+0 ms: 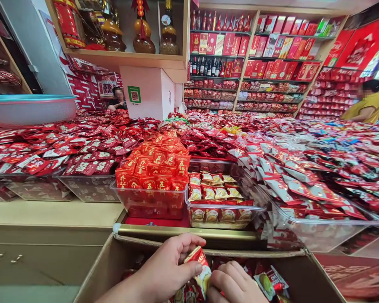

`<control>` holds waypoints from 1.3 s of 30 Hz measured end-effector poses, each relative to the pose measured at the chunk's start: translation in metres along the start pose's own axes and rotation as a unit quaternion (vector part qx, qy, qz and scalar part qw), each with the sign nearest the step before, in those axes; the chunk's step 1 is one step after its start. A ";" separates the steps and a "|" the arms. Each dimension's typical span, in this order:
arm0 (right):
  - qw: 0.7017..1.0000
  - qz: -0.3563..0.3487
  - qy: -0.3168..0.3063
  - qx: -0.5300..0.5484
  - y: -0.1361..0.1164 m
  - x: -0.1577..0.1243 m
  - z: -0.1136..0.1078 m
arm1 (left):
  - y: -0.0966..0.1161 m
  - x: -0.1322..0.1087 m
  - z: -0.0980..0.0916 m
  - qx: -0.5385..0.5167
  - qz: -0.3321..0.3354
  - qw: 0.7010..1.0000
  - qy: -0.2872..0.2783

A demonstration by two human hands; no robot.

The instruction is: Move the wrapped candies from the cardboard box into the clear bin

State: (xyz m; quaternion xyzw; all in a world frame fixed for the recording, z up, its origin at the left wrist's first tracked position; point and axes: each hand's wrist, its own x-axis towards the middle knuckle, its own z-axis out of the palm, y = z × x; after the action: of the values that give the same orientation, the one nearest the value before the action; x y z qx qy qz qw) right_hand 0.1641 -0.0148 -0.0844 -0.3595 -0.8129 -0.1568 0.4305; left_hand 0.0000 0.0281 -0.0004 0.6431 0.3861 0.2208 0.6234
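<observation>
The left hand (169, 263), above an open cardboard box (303, 277), grasped a red-and-white packet (204, 275) between the thumb and the fingers; the packet stood tilted, its crimped top edge uppermost. The right hand (235, 282) lay close against the packet's right side with its fingers curled; whether it also gripped the packet could not be told. Loose packets (273, 281) lay within the box, partly hidden by the hands. Beyond the box's far edge ran a gold-coloured strip (189, 229), behind which two clear bins stood side by side: the left bin (154, 203) was heaped with orange-red packets (158, 168), and the right bin (227, 207) held rows of small packets (221, 192), lower than its neighbour's heap. In the right background appeared a person in a yellow top (368, 105).
</observation>
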 end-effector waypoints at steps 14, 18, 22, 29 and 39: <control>0.966 -0.105 -0.231 -0.050 0.016 0.086 -0.089 | -0.001 0.001 -0.001 -0.089 0.018 0.995 0.049; 0.935 -0.052 -0.270 -0.224 0.053 0.136 -0.102 | -0.002 0.000 -0.002 -0.045 0.033 0.997 0.044; 0.866 0.009 -0.366 -0.342 0.095 0.173 -0.076 | -0.005 0.000 0.000 -0.012 0.048 0.998 0.031; 0.804 0.040 -0.479 -0.350 0.136 0.176 -0.033 | -0.009 -0.004 -0.001 0.083 0.063 0.994 0.022; 0.784 0.072 -0.538 -0.301 0.153 0.173 -0.024 | -0.004 -0.009 -0.005 0.200 0.089 0.976 -0.002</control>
State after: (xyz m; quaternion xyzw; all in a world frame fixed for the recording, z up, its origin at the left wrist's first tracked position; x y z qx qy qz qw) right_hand 0.2241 0.1559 0.0620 -0.5541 -0.7961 -0.1429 -0.1971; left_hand -0.0098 0.0239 -0.0021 0.7868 0.3622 0.1922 0.4613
